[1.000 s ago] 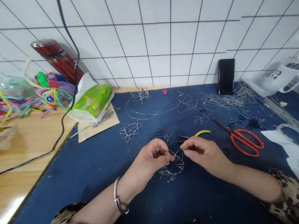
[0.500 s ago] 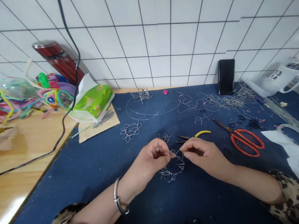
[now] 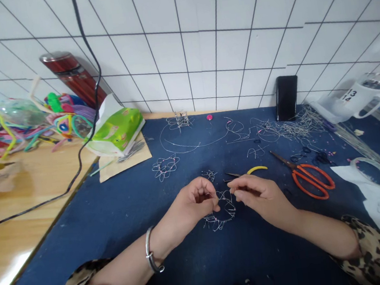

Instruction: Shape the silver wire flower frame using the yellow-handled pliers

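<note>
My left hand [image 3: 193,205] and my right hand [image 3: 258,194] meet over the blue cloth [image 3: 121,207], both pinched on a small ring of looped silver wire [image 3: 222,210]. The left fingers grip its upper left edge. My right fingertips pinch its upper right edge. The lower loops of the ring rest on the cloth. A silver bangle [image 3: 151,256] sits on my left wrist. Just beyond the hands lie yellow-handled pliers [image 3: 250,171].
Orange scissors [image 3: 308,176] lie to the right. Another wire flower [image 3: 165,167], loose wire curls [image 3: 196,137] and a heap of wire offcuts [image 3: 293,126] lie further back. A black phone [image 3: 286,97] leans on the tiled wall. Tissue pack [image 3: 116,131], red flask [image 3: 74,78] and pipe cleaners [image 3: 23,124] stand left.
Both hands stayed in place; the fingertips shifted slightly along the top of the wire ring, which turned a little.
</note>
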### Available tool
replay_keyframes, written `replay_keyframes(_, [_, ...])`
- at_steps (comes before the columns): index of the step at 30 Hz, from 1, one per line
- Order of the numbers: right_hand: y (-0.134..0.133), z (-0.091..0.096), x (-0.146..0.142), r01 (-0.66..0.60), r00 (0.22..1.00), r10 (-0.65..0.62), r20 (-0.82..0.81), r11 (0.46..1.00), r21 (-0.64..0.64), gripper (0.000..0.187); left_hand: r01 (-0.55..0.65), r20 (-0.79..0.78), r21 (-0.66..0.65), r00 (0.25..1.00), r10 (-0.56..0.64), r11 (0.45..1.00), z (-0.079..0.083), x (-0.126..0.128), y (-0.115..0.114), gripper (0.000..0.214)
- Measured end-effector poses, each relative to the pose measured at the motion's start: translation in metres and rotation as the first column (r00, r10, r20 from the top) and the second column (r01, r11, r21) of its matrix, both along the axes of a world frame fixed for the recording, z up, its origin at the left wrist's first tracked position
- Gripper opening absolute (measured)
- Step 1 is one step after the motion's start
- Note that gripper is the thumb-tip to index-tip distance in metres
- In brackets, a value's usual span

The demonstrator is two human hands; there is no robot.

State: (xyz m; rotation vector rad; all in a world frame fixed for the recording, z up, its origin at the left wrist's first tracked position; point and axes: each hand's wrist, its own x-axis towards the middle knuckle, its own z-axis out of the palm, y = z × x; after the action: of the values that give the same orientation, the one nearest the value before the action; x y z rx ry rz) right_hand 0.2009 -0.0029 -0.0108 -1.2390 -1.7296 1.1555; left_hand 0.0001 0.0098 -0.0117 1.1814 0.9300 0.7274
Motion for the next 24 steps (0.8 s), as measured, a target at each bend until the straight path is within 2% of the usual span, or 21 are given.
replay_keyframes(4, [0.0008, -0.002, -0.0003, 0.027, 0.999, -0.029, -0.035, 0.997, -0.07, 0.026, -0.006, -0.014, 0.0, 1.0, 0.006, 1.0, 0.0, 0.0004, 0.0, 0.009])
replay_keyframes(12, [0.0001, -0.0008, 0.0011, 0.008, 1.0, -0.009, -0.027, 0.998, -0.056, 0.014, -0.001, -0.041, 0.025, 0.999, 0.002, 1.0, 0.0003, 0.0002, -0.0003, 0.007])
replay_keyframes(14, [0.0008, 0.0001, 0.0012, 0.001, 1.0, -0.001, -0.015, 1.0, 0.0, 0.013, 0.002, -0.037, 0.032, 0.999, 0.0, 0.999, 0.0002, 0.0002, 0.0001, 0.008])
replay_keyframes(18, [0.0019, 0.0033, 0.0009, 0.003, 0.998, -0.015, 0.057, 0.978, 0.207, 0.009, 0.009, -0.038, 0.042, 0.999, -0.008, 0.999, 0.0003, 0.0009, 0.0008, 0.008])
replay_keyframes(20, [0.0009, 0.004, 0.0003, -0.037, 0.995, 0.003, 0.105, 0.946, 0.321, 0.011, 0.005, -0.043, 0.048, 0.999, -0.003, 0.999, 0.0001, 0.0014, 0.0008, 0.008])
replay_keyframes(24, [-0.0032, 0.0014, -0.0018, -0.156, 0.975, 0.047, 0.217, 0.841, 0.518, 0.015, 0.013, -0.046, 0.063, 0.999, -0.01, 0.998, -0.0011, 0.0014, -0.0001, 0.007])
